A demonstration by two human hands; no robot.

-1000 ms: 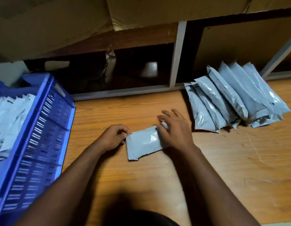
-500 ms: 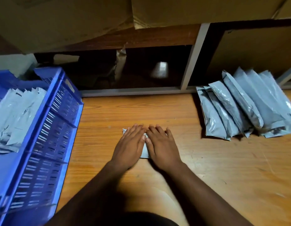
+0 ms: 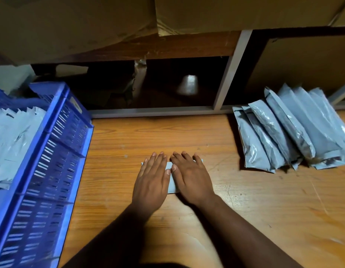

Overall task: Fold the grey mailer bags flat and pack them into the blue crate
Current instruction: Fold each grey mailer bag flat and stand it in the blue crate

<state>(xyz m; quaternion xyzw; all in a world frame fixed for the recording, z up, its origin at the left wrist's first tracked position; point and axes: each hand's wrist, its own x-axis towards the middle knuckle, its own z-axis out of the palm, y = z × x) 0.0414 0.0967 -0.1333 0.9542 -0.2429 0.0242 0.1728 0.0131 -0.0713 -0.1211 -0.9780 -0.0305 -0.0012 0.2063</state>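
Palms of left hand point(image 3: 151, 178) and right hand point(image 3: 191, 176) flat, side by side, pressing folded grey mailer bag point(image 3: 171, 180) onto wooden floor point(image 3: 264, 209); several packed in blue crate point(image 3: 51, 161) leftward, unfolded pile point(image 3: 289, 130) rightward remaining.

no legible text, crate point(image 3: 51, 151) label point(image 3: 76, 107) unreadable

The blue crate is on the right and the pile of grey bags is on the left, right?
No, they are swapped. The head view shows the blue crate on the person's left and the pile of grey bags on the right.
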